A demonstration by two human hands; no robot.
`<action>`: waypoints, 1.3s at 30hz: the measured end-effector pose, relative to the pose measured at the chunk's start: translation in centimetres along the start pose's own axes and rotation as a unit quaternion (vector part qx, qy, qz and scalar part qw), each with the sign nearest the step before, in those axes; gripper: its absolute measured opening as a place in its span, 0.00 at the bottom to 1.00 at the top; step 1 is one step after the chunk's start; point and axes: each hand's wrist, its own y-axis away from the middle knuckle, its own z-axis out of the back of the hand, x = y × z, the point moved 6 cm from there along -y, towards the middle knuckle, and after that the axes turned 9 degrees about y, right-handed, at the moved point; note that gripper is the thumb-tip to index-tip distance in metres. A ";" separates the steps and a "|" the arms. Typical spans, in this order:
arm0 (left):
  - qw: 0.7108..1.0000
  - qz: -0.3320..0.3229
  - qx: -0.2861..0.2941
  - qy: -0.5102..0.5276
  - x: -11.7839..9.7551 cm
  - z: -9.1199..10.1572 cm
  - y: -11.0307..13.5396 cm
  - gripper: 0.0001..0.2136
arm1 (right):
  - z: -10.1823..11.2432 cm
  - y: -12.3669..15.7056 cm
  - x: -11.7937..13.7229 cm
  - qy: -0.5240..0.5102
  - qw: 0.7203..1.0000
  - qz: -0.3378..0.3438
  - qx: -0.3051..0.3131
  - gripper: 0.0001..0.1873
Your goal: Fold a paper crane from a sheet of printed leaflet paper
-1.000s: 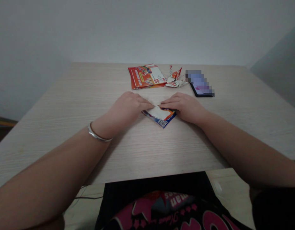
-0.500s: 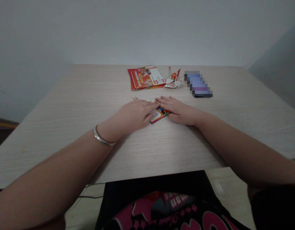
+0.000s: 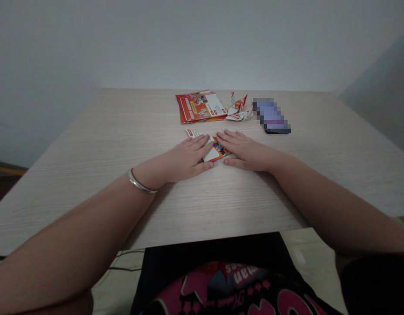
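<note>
A folded sheet of printed paper [image 3: 217, 151], white with orange and blue print, lies on the table between my hands. My left hand [image 3: 192, 158] rests flat on its left part, fingers spread and thumb near its front edge. From the right, my right hand [image 3: 246, 151] lies flat with its fingertips on the paper and its thumb apart. Both hands are open. Part of the paper is hidden beneath them.
Behind the hands lies a stack of red-and-white printed leaflets [image 3: 197, 108]. Beside it stands a folded paper figure [image 3: 238, 109] that looks like a crane. A phone with a blurred screen [image 3: 272, 116] lies right of it on the pale wooden table [image 3: 106, 131].
My left fingers have spread and now lie flatter on the paper. The front tip of the paper has turned or folded away from me, and my right thumb has shifted slightly left.
</note>
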 end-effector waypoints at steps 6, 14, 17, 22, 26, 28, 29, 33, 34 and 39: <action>0.997 0.040 -0.019 -0.062 -0.7 1.6 0.3 0.35 | 2.1 0.9 -1.0 0.040 0.997 -0.012 -0.064 0.25; 0.983 0.118 -0.060 -0.125 -0.8 2.5 0.9 0.32 | 3.6 1.1 -0.9 0.121 0.986 -0.096 -0.064 0.22; 0.978 0.156 -0.049 -0.129 -0.9 2.9 1.3 0.33 | 3.8 1.1 -0.8 0.130 0.983 -0.106 -0.068 0.21; 0.966 0.222 -0.022 -0.127 -0.4 3.7 1.7 0.31 | 3.9 1.3 -1.1 0.143 0.977 -0.137 -0.075 0.19; 0.968 0.213 -0.020 -0.130 0.6 3.6 1.7 0.27 | 3.7 1.6 -1.5 0.145 0.974 -0.155 -0.078 0.19; 0.970 0.202 -0.018 -0.131 1.3 3.3 1.8 0.25 | 3.7 1.7 -1.8 0.147 0.973 -0.161 -0.078 0.18; 0.971 0.200 -0.022 -0.127 1.6 3.2 1.9 0.25 | 3.6 1.8 -1.8 0.148 0.972 -0.162 -0.079 0.18; 0.969 0.208 -0.071 -0.115 2.7 3.3 1.9 0.25 | 3.6 1.9 -1.9 0.145 0.970 -0.175 -0.083 0.16; 0.968 0.210 -0.082 -0.109 2.9 3.3 1.8 0.25 | 3.6 1.9 -2.0 0.140 0.970 -0.181 -0.086 0.15; 0.968 0.210 -0.133 -0.045 3.3 3.6 1.8 0.26 | 3.5 1.8 -1.9 0.106 0.971 -0.192 -0.098 0.11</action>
